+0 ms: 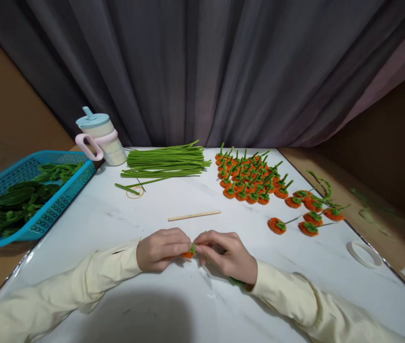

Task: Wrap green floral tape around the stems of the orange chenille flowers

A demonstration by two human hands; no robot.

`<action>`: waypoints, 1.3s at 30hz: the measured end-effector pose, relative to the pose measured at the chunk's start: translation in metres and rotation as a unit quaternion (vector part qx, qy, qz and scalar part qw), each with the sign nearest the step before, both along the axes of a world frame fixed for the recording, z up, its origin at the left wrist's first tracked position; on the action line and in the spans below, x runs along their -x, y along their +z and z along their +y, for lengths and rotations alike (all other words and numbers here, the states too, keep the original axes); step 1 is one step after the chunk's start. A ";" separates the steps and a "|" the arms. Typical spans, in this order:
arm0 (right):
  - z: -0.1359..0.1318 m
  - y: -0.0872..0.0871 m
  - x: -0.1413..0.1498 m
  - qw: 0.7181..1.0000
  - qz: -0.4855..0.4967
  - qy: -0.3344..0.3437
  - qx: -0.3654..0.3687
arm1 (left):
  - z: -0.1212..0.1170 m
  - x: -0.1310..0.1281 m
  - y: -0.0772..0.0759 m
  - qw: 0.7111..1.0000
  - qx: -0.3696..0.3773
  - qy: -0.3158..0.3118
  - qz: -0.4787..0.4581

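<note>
Low over the white table, the fingers of my left hand (164, 249) are closed around a small orange pipe-cleaner fruit (188, 254), mostly hidden by them. My right hand (227, 255) meets it from the other side, thumb and fingertips pinched at the fruit's green top (192, 247). A bit of green shows beneath my right wrist, too covered to make out. Just beyond both hands lies a thin wooden stick (194, 216).
Behind lie a bundle of green pipe cleaners (164, 162) and a rubber band (135, 192). Several finished orange fruits (248, 181) stand to the right, near a white tape roll (364, 254). At left are a blue basket (50, 216) of green leaves and a lidded cup (111, 147).
</note>
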State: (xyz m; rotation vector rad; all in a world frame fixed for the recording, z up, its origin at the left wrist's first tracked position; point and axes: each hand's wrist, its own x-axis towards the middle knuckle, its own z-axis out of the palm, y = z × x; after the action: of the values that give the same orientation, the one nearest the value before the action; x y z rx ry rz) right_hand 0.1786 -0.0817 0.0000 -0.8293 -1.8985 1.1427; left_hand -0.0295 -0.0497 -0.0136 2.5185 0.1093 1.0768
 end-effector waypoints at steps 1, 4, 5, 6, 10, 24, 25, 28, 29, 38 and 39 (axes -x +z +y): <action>0.000 0.000 0.000 1.000 -0.001 0.001 0.001 | 0.000 0.000 0.000 1.000 -0.004 0.000 0.001; 0.000 -0.001 0.000 1.000 -0.007 0.002 0.001 | 0.000 0.000 0.001 1.000 -0.020 -0.001 0.003; 0.000 0.000 0.000 1.000 -0.008 0.002 0.000 | 0.000 0.000 0.001 1.000 -0.025 -0.002 0.002; 0.001 0.000 0.000 1.000 -0.009 0.002 0.000 | 0.000 0.000 0.001 1.000 -0.028 -0.003 0.001; 0.002 0.000 0.000 0.999 -0.008 0.016 0.028 | 0.001 -0.001 0.002 0.999 -0.035 -0.004 0.002; 0.005 0.000 0.001 0.995 0.016 0.052 0.088 | -0.001 -0.002 0.004 0.999 -0.035 -0.006 -0.006; 0.006 0.001 0.001 0.996 0.005 0.044 0.073 | -0.002 -0.002 0.004 0.999 -0.039 -0.002 -0.008; 0.008 0.003 0.001 1.000 -0.015 0.015 0.010 | -0.003 -0.003 0.005 0.999 -0.046 0.015 -0.013; 0.008 0.003 0.001 1.000 -0.013 0.008 -0.010 | -0.003 -0.003 0.005 0.999 -0.041 0.020 -0.012; 0.003 -0.001 -0.001 0.998 -0.036 -0.034 -0.045 | -0.007 -0.002 0.001 0.998 0.051 0.015 -0.011; 0.003 -0.002 -0.001 0.997 -0.034 -0.037 -0.052 | -0.007 -0.002 0.001 0.998 0.064 0.016 -0.013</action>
State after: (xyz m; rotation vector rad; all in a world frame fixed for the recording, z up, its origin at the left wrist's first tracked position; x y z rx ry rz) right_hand 0.1797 -0.0789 -0.0017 -0.8827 -1.9482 0.9750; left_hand -0.0278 -0.0568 -0.0123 2.3958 0.2050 1.0786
